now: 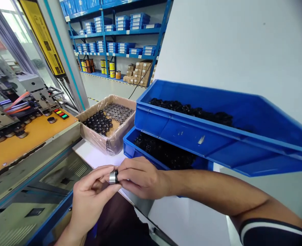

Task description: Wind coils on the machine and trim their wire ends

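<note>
Both my hands meet low in the middle of the head view, over the white table edge. My left hand [90,198] pinches a small silver metal ring [112,177] between thumb and fingers. My right hand [140,177] closes on the same piece from the right, where a small black part [116,176] sits against the ring. Just behind my hands lies the lower blue bin [129,147] full of small black parts.
A tilted upper blue bin [181,130] of black parts rests above the lower one. A plastic-lined cardboard box [107,141] holds black and silver parts. At left stands a machine with an orange deck [25,136] and coloured buttons [61,114]. Blue shelving [120,34] stands far back.
</note>
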`<action>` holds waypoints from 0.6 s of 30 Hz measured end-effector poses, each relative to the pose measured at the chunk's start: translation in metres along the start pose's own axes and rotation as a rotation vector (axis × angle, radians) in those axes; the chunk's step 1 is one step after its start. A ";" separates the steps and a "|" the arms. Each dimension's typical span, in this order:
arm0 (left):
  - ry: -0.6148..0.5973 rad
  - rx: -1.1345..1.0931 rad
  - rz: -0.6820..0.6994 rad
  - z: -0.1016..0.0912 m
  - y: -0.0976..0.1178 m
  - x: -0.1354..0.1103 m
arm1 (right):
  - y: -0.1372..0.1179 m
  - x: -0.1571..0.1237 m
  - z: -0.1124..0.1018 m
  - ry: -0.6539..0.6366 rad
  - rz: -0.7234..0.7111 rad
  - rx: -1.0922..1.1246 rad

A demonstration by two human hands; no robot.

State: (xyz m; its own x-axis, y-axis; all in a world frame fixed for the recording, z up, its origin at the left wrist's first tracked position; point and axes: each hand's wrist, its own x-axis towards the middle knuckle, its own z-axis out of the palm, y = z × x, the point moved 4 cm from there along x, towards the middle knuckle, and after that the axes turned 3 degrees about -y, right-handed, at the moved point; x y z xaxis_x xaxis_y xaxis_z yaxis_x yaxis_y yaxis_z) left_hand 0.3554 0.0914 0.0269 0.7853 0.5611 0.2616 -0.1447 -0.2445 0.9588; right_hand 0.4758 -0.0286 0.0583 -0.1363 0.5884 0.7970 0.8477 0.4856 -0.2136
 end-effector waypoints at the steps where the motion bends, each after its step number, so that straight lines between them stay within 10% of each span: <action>1: 0.003 -0.014 0.002 0.000 0.000 0.000 | 0.001 0.000 -0.001 0.013 -0.007 -0.014; 10: 0.015 -0.122 -0.049 0.002 -0.007 0.003 | 0.006 -0.003 -0.006 0.070 -0.074 -0.115; 18: -0.216 -0.468 -0.170 0.011 -0.007 0.008 | 0.000 0.000 -0.010 0.071 -0.124 -0.159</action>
State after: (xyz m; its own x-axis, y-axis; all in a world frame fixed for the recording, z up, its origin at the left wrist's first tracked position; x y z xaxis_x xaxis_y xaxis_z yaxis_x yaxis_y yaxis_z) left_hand 0.3689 0.0885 0.0214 0.9196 0.3750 0.1168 -0.2187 0.2420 0.9453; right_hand 0.4808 -0.0347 0.0642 -0.2133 0.4810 0.8504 0.8976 0.4401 -0.0238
